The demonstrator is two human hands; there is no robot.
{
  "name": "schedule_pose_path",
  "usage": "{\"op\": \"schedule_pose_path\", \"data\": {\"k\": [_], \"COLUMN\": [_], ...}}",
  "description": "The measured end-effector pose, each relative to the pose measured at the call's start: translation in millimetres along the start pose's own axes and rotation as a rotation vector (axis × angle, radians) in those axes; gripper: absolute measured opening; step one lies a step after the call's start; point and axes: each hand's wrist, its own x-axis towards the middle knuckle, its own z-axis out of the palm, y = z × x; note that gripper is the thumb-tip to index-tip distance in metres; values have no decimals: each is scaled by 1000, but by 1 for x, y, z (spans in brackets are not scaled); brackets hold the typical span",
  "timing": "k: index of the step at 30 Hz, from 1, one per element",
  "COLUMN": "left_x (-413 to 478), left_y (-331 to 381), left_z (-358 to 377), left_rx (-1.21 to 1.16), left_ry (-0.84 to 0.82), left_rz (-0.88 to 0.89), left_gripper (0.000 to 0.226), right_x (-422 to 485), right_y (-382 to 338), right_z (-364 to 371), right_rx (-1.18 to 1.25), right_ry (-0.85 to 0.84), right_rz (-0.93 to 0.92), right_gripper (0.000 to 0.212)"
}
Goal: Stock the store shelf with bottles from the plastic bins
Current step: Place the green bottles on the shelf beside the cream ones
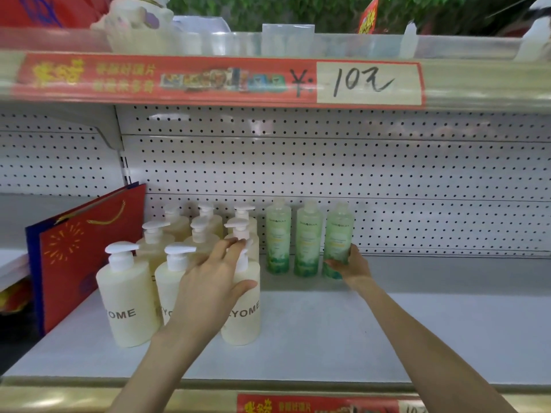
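Green bottle [338,231], translucent with a leafy label, sits in the right hand [354,265], fingers wrapped round its base, two matching bottles [308,236] just left of that hand; the left hand [208,281] clasps a cream pump bottle [243,311] by the shoulder, other pump bottles [126,296] behind and left of it. Set both flat on the shelf [387,323], labels forward, snug to their neighbours, before letting go.

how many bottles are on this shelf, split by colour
cream pump bottles: 9
green bottles: 3
total: 12
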Motion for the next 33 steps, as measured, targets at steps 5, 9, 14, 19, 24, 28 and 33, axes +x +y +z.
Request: {"op": "schedule_pose_path", "data": {"k": [5,9,14,19,24,28,33], "left_x": [-1,-5,-16,-41,-84,-119,-150], "left_y": [-2,-1,16,48,78,93,117], "left_z": [1,1,2,-1,-5,-13,-28], "left_rx": [51,169,217,318,338,324,328], "left_ry": [-20,-24,-21,13,28,72,28], "left_rz": [1,35,-27,-33,-150,-223,-254], "left_gripper": [67,67,69,72,59,64,66], "right_x": [-10,-32,-70,-120,-158,-182,-202], "right_y": [0,3,4,16,38,66,87], "right_z": [-4,-14,-37,-74,-116,-149,-179], "right_rx": [-120,-113,-421,-875,-1014,-1003,-965], "right_ry": [-17,-64,-132,-124,56,70,50], "right_rz": [44,47,-165,-393,-554,-533,-516], "right_gripper": [44,56,60,66,63,72,92]}}
